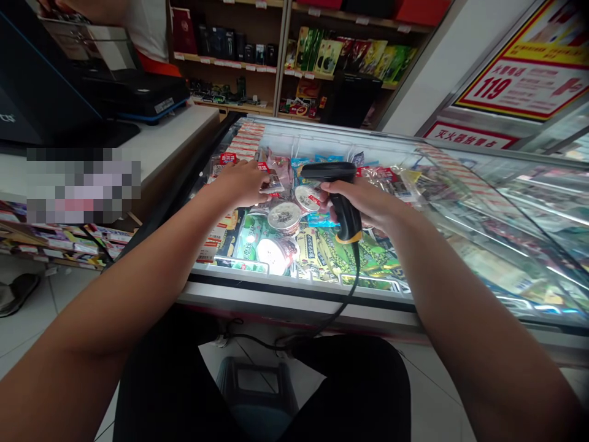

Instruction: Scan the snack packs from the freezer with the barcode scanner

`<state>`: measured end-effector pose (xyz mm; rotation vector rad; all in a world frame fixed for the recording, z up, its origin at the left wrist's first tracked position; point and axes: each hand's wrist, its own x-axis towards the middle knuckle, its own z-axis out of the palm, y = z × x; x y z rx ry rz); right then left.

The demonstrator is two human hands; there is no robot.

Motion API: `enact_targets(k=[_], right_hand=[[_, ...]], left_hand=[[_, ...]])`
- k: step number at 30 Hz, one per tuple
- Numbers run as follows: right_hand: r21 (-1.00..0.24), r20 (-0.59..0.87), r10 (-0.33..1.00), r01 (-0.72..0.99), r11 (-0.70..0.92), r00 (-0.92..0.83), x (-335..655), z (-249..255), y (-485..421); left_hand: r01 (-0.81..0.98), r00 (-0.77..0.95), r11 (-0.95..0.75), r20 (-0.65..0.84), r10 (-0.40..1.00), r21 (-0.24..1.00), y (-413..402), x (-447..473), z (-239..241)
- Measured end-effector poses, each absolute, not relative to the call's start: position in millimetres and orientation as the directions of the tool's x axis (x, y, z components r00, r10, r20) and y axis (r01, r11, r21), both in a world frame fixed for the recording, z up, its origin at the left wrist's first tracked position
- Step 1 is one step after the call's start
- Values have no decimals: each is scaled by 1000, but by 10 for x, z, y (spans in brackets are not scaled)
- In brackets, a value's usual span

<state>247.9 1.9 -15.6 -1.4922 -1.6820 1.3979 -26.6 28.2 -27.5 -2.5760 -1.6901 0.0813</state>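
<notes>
In my right hand (368, 199) is a black handheld barcode scanner (347, 212) with a yellow-trimmed base, its head turned left toward my other hand. A cable runs down from its handle. My left hand (243, 183) is closed around a clear plastic packet (273, 179) with a red and white label, over the open freezer chest (294, 283). Its fingertips are partly hidden behind the packet and other packs. Below both hands lie round white-lidded tubs (284, 215) and green packs (251, 239), with yellow-green bags (377, 252) to the right.
A dark screen (39, 80) and a scale (133, 95) stand on the white counter (197, 120) at left, with another person (146, 27) behind. Stocked shelves (239, 61) line the back. A sliding glass lid (506, 227) covers the chest's right side. A stool (257, 387) stands below.
</notes>
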Motion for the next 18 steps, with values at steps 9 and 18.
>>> enact_targets(k=[9,18], right_hand=[[-519,-77,995,854,19,-69,2521,-81,2],[-563,-119,960,813,146,-254,2441,-160,-28]], left_hand=[[934,351,-350,8,936,-70,244,-279,-226],[722,689,-678,-47,724,136,165,-49,-390]])
